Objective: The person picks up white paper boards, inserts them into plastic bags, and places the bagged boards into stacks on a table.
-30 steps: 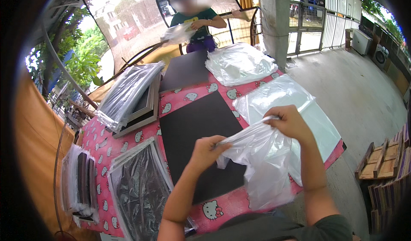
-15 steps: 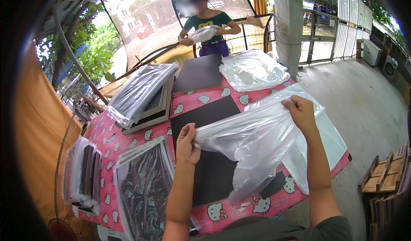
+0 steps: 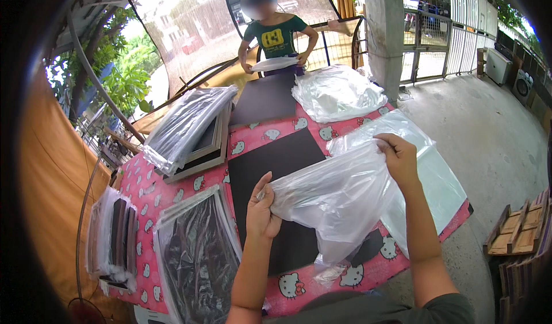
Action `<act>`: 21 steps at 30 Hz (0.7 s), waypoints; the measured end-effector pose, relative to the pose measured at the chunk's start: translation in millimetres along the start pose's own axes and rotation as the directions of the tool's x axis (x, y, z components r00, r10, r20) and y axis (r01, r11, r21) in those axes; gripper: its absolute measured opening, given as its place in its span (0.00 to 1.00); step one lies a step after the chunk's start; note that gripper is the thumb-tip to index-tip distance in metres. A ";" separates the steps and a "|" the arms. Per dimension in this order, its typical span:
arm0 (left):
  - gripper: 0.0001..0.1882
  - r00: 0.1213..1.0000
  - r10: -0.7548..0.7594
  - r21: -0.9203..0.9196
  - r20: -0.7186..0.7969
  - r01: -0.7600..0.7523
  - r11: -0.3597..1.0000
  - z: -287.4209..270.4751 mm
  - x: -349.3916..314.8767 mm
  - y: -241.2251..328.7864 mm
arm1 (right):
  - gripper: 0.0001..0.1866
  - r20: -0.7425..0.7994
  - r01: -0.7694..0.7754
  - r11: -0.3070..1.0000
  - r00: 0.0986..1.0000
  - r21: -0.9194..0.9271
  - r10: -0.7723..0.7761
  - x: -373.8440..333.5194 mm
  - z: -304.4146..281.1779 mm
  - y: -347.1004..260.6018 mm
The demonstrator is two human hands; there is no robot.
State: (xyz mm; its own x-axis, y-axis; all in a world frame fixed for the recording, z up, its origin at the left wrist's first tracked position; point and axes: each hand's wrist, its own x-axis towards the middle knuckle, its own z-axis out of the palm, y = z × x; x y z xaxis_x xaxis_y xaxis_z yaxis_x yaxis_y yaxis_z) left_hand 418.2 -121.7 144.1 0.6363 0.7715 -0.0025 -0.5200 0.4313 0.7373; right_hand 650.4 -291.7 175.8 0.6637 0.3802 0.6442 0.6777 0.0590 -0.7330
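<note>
My left hand (image 3: 262, 213) and my right hand (image 3: 398, 158) each grip one end of a clear plastic bag (image 3: 333, 196), which is stretched between them above the table. Its lower part hangs down over a flat black board (image 3: 275, 169) that lies on the pink patterned tablecloth (image 3: 146, 194). A stack of clear plastic bags (image 3: 437, 177) lies just beyond my right hand.
A bagged black frame (image 3: 198, 258) lies at my left. Stacked frames under plastic (image 3: 190, 131) sit further back, and more bagged frames (image 3: 112, 238) stand at the left edge. A person (image 3: 276, 36) works at the far end beside another black board (image 3: 265, 100) and crumpled plastic (image 3: 336, 94). Wooden pieces (image 3: 520, 238) are at the right.
My hands have moved apart and pulled the bunched bag out wide over the black board. The person at the far end now bends over something white on the table.
</note>
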 end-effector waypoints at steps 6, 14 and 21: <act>0.09 0.875 0.481 0.537 0.050 -0.429 0.726 -22.6 15.2 2.7 | 0.06 0.015 -0.027 0.972 0.999 -0.232 0.031 -22.9 6.5 8.7; 0.11 0.718 0.668 0.954 -0.199 -0.014 0.299 -316.6 7.6 109.2 | 0.16 -0.677 -0.644 0.761 0.527 0.077 0.514 -91.7 -336.6 223.0; 0.22 0.752 0.625 0.843 -0.207 -0.187 0.504 -330.0 -26.2 204.2 | 0.15 -0.176 -0.341 0.602 0.932 -0.722 0.317 -19.7 -265.7 99.2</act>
State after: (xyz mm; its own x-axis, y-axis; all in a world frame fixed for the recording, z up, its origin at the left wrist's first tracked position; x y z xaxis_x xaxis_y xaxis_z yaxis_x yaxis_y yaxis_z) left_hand 107.3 100.5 71.7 0.0353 0.9470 0.3193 0.0990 -0.3212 0.9418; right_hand 788.7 -538.6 148.4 0.8888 0.2108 0.4069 0.4106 -0.7605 -0.5031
